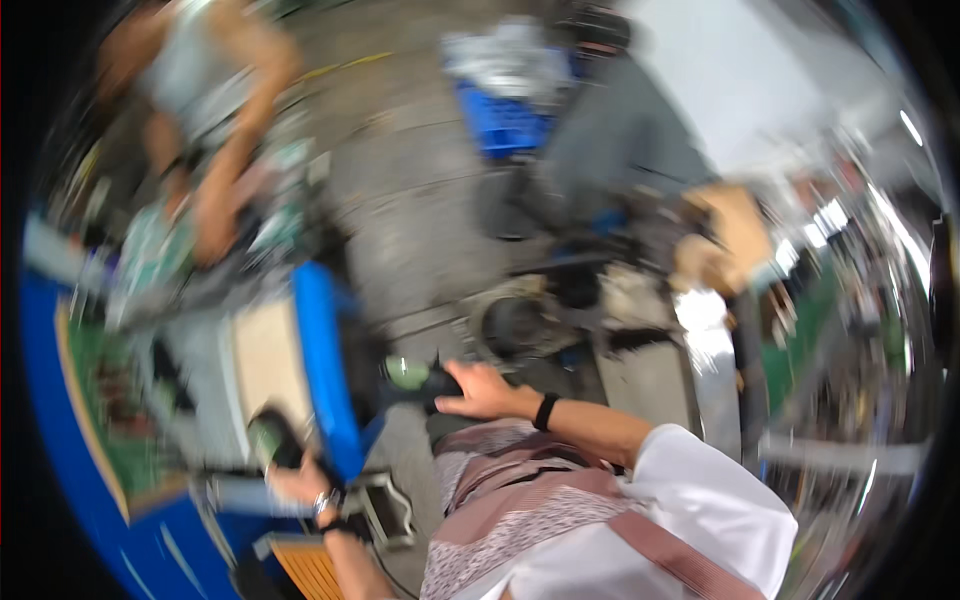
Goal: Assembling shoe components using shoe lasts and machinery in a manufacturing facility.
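Low in the view on the left, my left hand (pixel 297 482) is closed on the near end of a dark shoe-like item (pixel 272 437) with a greenish patch. That item is over the edge of a work surface, beside a pale board (pixel 266 360). My right hand (pixel 484 391), in front of my body, grips another dark shoe-like item (pixel 410 376) with a light green patch that points left. The two items are apart. Motion blur hides their finer details.
A blue-edged bench (pixel 325 370) stands at left, where a co-worker (pixel 215 110) leans over greenish material. Beyond the grey floor (pixel 390 190) sits a blue crate (pixel 500 122) with silvery bags. Dark machinery (pixel 515 325) is ahead, and a cluttered rack (pixel 860 350) at right. An orange slatted stool (pixel 305 568) is below.
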{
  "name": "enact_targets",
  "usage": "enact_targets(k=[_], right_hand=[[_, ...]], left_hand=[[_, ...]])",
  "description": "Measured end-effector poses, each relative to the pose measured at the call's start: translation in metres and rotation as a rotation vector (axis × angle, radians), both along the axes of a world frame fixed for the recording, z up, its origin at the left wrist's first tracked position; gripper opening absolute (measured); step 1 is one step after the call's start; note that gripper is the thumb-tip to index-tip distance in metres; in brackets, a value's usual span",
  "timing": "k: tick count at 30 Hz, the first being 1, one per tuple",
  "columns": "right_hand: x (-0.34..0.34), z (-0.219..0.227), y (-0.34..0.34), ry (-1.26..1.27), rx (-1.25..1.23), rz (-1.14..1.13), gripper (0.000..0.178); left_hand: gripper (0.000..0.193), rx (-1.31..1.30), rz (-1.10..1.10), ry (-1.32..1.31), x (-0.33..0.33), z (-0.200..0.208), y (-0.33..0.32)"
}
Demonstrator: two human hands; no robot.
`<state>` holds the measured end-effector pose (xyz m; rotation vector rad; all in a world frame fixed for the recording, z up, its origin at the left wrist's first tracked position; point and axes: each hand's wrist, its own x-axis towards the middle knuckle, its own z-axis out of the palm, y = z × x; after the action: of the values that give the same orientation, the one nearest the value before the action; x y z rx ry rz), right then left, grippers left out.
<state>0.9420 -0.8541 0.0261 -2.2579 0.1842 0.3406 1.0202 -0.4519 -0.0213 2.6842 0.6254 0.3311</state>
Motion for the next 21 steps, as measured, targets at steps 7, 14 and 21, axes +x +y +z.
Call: enact_targets(k=[7,14,21], right_hand=[[-0.378,0.011,-0.149,0.291,-0.06,-1.1,0.072],[-0.525,-0.003,-0.32,-0.036,-0.322,-1.52,0.068],[-0.5,0.038,-0.343,-0.348,-0.491,-1.198,0.072]], left_hand=[[0.066,-0.19,-0.518,0.087,-0.127,0.069,-0.123],[0.072,-1.055,-0.806,0.523,-0.263,0.074,-0.325],[0.047,-1.487,-0.72,0.911,-0.323,0.134,-0.477]])
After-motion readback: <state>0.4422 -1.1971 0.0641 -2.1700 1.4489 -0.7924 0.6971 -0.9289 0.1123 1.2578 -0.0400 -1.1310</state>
